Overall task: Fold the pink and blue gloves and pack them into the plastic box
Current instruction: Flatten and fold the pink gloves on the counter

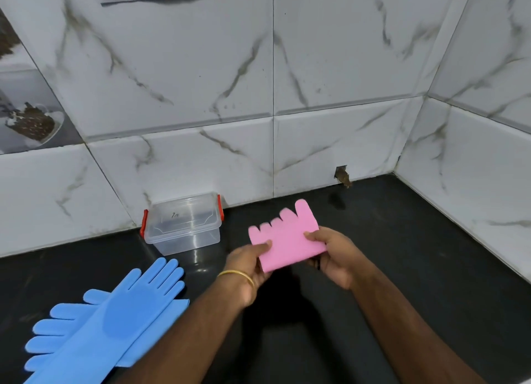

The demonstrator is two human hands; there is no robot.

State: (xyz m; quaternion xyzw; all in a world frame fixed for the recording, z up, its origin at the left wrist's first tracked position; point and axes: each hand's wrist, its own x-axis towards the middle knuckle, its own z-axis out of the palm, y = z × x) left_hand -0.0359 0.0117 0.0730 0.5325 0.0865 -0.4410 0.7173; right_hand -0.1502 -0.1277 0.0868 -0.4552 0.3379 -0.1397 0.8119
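Pink glove point(286, 237) folded, pinched by both hands.

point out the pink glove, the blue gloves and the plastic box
pink glove point(287, 240), head view, middle of the folded palm
blue gloves point(123, 311), head view, palm of the top glove
plastic box point(184, 240), head view, front wall

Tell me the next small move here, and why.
Probably carry the pink glove left to the box and set it down inside. It already looks folded and is held in the air by both the left hand and right hand, while the blue gloves still lie flat and unfolded.
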